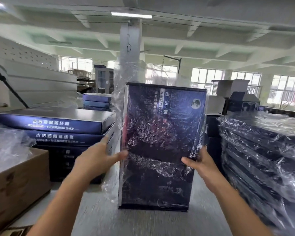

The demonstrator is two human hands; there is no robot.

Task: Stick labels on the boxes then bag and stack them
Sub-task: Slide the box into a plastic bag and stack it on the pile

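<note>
Box (160, 133) is upright on the table (143, 222), already in its bag (121, 79); our right hand (201, 166) grips its edge, left hand (94, 160) spread loose against it. Stacking's left, plus those unbagged boxes (58, 126) beside us.

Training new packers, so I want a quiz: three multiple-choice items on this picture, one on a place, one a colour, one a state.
1. Relative to the held box, the stack of bagged boxes is: A. left B. right C. underneath
2. The held box is: A. red B. white C. dark blue
3. The held box: A. lies flat B. stands on end in a clear bag C. is unbagged
Key: B, the stack sits at right. C, its face is dark blue. B, it is upright with the bag around it.
</note>
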